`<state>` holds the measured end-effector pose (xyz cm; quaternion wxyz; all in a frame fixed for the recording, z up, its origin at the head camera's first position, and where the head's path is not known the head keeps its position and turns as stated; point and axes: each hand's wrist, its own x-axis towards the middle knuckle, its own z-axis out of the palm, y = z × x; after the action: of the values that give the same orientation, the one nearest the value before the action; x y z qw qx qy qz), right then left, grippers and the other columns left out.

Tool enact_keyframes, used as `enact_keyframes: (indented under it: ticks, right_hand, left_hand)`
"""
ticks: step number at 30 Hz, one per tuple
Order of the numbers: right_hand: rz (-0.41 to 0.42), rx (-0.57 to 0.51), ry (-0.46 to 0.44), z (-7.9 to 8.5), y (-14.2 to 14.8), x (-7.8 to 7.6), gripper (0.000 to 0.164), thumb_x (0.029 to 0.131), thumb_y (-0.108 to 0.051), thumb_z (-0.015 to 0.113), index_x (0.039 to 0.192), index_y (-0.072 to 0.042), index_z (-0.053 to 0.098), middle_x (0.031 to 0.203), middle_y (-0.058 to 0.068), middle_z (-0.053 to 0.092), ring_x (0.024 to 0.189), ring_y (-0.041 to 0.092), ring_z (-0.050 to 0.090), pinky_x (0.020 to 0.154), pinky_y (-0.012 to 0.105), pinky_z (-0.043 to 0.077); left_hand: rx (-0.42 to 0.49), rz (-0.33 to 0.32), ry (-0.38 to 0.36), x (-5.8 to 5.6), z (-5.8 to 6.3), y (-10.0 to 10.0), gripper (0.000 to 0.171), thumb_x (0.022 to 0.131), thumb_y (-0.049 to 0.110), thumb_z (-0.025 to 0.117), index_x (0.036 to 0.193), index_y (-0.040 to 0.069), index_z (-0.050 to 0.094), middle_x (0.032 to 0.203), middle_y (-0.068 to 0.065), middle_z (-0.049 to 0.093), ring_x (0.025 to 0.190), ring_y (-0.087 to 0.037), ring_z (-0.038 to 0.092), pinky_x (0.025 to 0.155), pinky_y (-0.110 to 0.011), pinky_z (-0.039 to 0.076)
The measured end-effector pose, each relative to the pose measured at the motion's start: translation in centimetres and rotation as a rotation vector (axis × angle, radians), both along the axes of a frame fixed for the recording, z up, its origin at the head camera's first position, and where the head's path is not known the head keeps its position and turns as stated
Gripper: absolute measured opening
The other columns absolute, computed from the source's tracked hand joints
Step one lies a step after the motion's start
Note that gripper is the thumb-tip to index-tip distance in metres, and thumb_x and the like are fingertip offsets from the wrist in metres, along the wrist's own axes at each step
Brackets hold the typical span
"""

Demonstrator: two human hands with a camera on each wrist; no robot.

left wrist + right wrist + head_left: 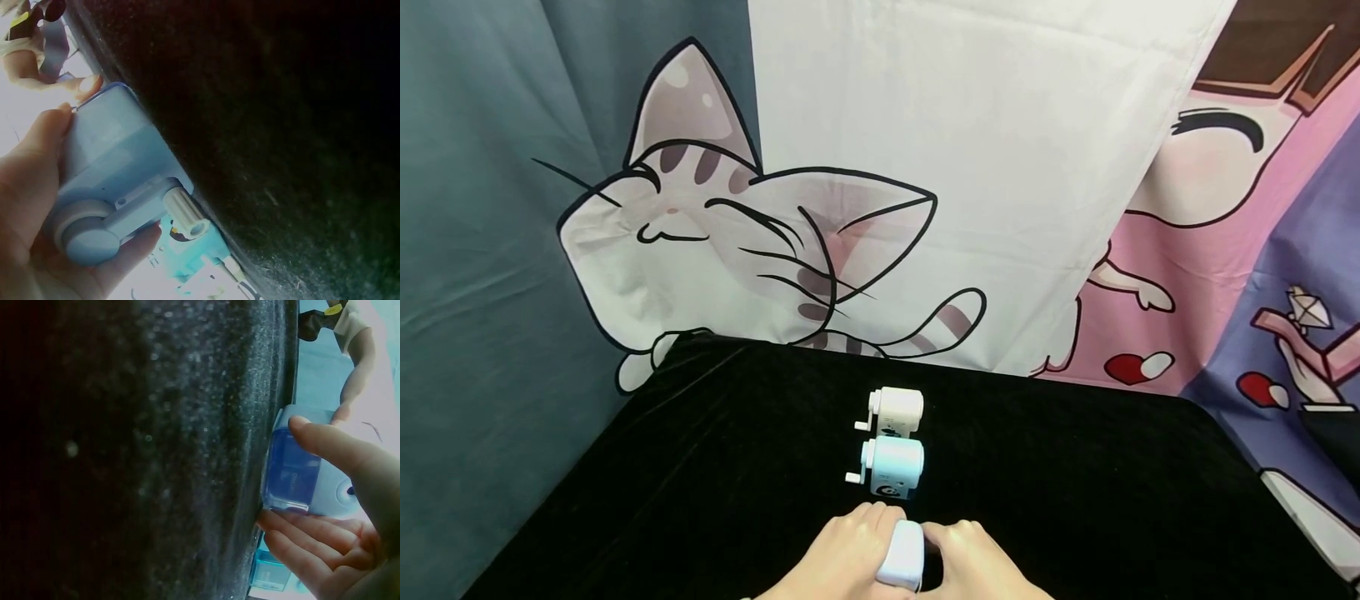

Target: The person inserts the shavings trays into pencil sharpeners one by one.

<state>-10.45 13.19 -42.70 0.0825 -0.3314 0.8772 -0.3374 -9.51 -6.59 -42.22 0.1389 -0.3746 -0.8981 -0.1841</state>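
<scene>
A pale blue crank pencil sharpener [902, 553] is between both hands at the near side of the black cloth. My left hand [852, 543] grips its crank side, thumb along the body and fingers beneath the crank [147, 209] in the left wrist view. From the other side, my right hand [972, 560] holds it with the thumb on one edge and fingertips along the opposite edge. Its see-through blue shavings drawer [292, 469] and the pencil hole [349, 491] face the right palm. Just beyond the hands stands a light teal sharpener [898, 462].
Behind the teal sharpener is a white one [901, 407], lined up with it, both cranks pointing left. Black cloth [1075, 483] covers the table. A printed curtain with a cartoon cat [700, 250] hangs along the back edge.
</scene>
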Motion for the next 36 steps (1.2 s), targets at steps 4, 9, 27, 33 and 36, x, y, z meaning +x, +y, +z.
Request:
enact_keyframes:
  ticks: [4, 9, 27, 33, 36]
  right_hand:
    - [0.003, -0.012, -0.033, 0.01, 0.03, -0.03, 0.052, 0.070, -0.057, 0.068, 0.094, -0.012, 0.061, 0.079, -0.013, 0.063, 0.065, -0.003, 0.054, 0.059, 0.017, 0.048]
    - [-0.001, -0.041, -0.062, -0.19, -0.03, -0.08, 0.051, 0.070, -0.056, 0.069, 0.095, -0.013, 0.061, 0.082, -0.013, 0.064, 0.067, -0.002, 0.056, 0.062, 0.019, 0.050]
    - [0.014, -0.009, -0.063, -0.02, -0.05, -0.22, 0.050, 0.071, -0.057, 0.067, 0.095, -0.014, 0.060, 0.081, -0.013, 0.064, 0.065, -0.003, 0.055, 0.060, 0.018, 0.049]
    - [0.008, -0.008, -0.069, 0.08, -0.16, -0.06, 0.047, 0.072, -0.058, 0.065, 0.094, -0.016, 0.060, 0.081, -0.014, 0.064, 0.065, -0.004, 0.055, 0.060, 0.018, 0.049]
    - [0.006, -0.008, -0.065, 0.11, -0.15, 0.02, 0.049, 0.072, -0.059, 0.065, 0.096, -0.016, 0.060, 0.082, -0.014, 0.064, 0.066, -0.003, 0.055, 0.060, 0.018, 0.049]
  left_hand:
    - [0.002, -0.001, -0.012, 0.03, 0.04, 0.01, 0.059, 0.074, 0.062, 0.061, 0.100, 0.010, 0.051, 0.084, 0.003, 0.056, 0.072, -0.002, 0.048, 0.051, -0.011, 0.040]
    - [0.006, 0.005, 0.000, 0.06, 0.03, 0.05, 0.058, 0.073, 0.062, 0.061, 0.099, 0.010, 0.052, 0.083, 0.003, 0.055, 0.071, -0.002, 0.048, 0.050, -0.012, 0.039]
    - [0.018, 0.002, -0.013, 0.07, 0.13, -0.13, 0.059, 0.074, 0.063, 0.060, 0.100, 0.011, 0.052, 0.085, 0.002, 0.057, 0.072, -0.002, 0.049, 0.052, -0.012, 0.041]
    - [0.001, 0.008, -0.053, 0.14, 0.44, -0.14, 0.059, 0.073, 0.061, 0.063, 0.101, 0.011, 0.051, 0.087, 0.002, 0.056, 0.073, -0.003, 0.048, 0.052, -0.013, 0.041]
    - [-0.021, 0.012, -0.058, 0.15, 0.53, -0.12, 0.059, 0.072, 0.060, 0.064, 0.102, 0.011, 0.051, 0.087, 0.002, 0.056, 0.074, -0.003, 0.048, 0.052, -0.014, 0.041]
